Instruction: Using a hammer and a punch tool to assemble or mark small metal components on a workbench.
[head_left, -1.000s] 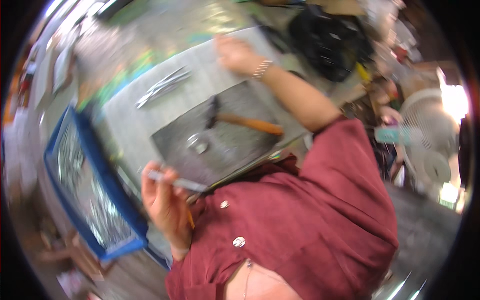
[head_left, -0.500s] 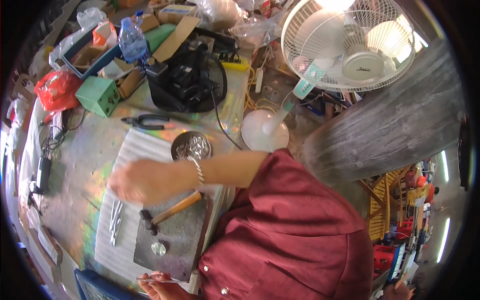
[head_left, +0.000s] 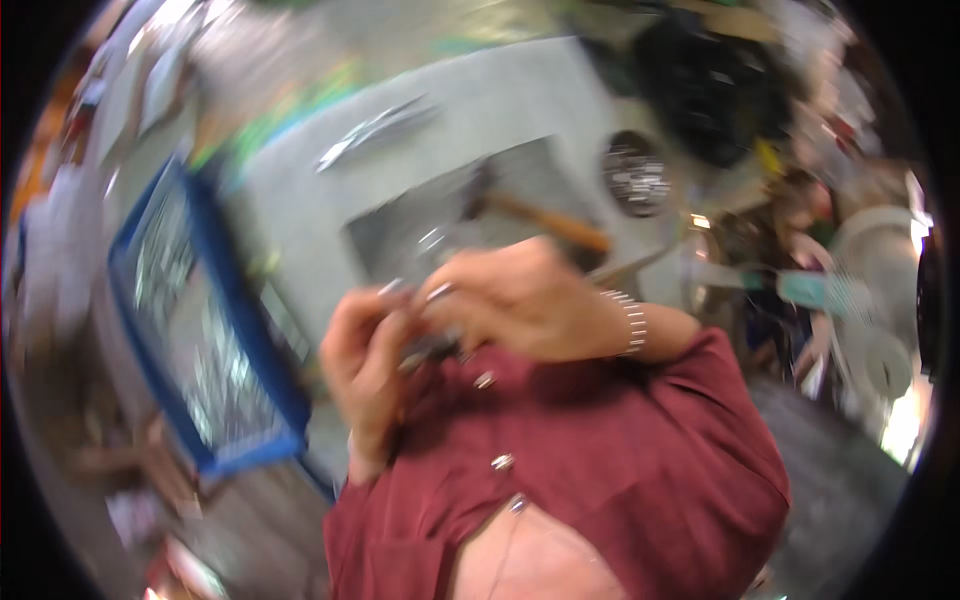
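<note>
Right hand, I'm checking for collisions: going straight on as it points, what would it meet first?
The right hand would likely meet the left hand; blur hides whether they touch.

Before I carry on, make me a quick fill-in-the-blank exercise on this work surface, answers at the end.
1. The tool lying on the dark plate is a ____.
2. The long tray left of the pale mat has a ____ frame.
3. The hand nearer that tray is the person's ____ hand.
4. From the person's side, the round bowl is to the ____ of the dark plate.

Missing words: hammer; blue; left; right.
</note>
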